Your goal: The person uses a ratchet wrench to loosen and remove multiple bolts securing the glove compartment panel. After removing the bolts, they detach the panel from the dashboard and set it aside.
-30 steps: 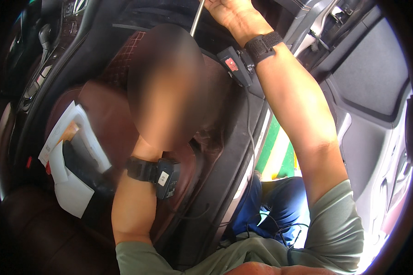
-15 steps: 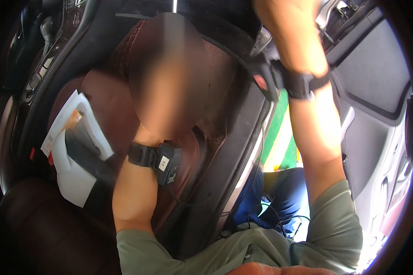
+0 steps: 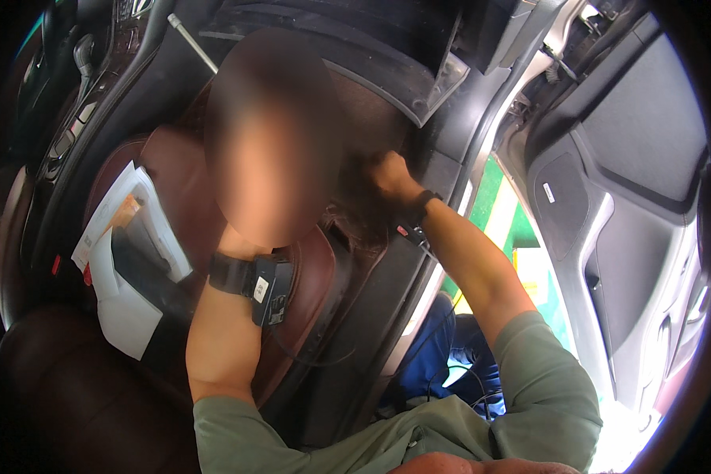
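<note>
A large blurred patch hides the fingers of my left hand (image 3: 261,182), which reaches over the dark red leather car seat (image 3: 316,276). A thin pale rod (image 3: 192,43) sticks out past the far left side of that patch; whether the hand holds it is hidden. My right hand (image 3: 393,175) is down in the shade by the seat's door side, its fingers curled closed. What they hold, if anything, cannot be made out. Each wrist wears a black strap with a small black box; the left box (image 3: 271,291) trails a cable.
Papers (image 3: 138,324) and a clear plastic sleeve lie on the seat at left. Beyond them is the centre console with a gear lever (image 3: 84,55). At right, the car door (image 3: 608,182) stands open past the sill, with green and yellow floor outside.
My right hand has come down from the upper right to beside the seat. The pale rod has swung from upright to leaning left. My left forearm has shifted slightly left.
</note>
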### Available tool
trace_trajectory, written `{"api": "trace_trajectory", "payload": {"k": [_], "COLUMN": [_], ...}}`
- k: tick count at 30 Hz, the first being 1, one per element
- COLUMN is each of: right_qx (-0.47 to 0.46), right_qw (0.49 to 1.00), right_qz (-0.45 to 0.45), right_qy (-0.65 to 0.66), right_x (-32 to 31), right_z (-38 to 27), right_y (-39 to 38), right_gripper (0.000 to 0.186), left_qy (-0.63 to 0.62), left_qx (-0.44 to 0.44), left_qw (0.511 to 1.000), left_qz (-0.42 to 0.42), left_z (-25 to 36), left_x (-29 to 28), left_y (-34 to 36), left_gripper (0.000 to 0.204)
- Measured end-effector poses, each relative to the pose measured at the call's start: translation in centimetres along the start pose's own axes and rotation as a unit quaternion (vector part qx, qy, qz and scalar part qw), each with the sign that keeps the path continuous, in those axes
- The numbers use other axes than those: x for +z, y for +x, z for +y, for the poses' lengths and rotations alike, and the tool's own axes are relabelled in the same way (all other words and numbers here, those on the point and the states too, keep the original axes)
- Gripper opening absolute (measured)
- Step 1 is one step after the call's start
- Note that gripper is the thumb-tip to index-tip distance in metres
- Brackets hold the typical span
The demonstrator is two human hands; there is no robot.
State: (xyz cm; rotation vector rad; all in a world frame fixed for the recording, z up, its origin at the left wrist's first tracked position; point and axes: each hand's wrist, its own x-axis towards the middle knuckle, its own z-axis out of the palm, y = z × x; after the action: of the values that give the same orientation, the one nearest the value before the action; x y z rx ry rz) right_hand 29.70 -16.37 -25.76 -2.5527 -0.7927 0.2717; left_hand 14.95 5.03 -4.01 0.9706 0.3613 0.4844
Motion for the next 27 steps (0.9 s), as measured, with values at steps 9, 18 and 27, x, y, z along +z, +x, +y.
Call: {"api": "trace_trajectory", "payload": {"k": [9,18,27], "right_qx": [-0.064,-0.18,-0.109], "right_qw": [0.996,0.982,0.99], "right_qz": [0.001,-0.05,-0.066], "right_qy": [0.056,0.035,0.052], "right_x": [-5.3,-7.3,-7.8], "right_z": [-0.1,-0.5,-2.5], "right_y": [-4.5,-8.1,-8.3], "right_gripper": [0.023,0.019,0.016], "left_qy": [0.057,0.23,0.273], "left_qx": [0.006,0.056,0.1], "left_qw": [0.995,0.964,0.945], "left_qz": [0.078,0.121,0.148], "left_z": [0.9,1.7,3.2], "left_x": [0.9,-2.5,-2.7], "left_y": [-1.2,5.5,11.9], "left_gripper": [0.014,0.018,0.02]}}
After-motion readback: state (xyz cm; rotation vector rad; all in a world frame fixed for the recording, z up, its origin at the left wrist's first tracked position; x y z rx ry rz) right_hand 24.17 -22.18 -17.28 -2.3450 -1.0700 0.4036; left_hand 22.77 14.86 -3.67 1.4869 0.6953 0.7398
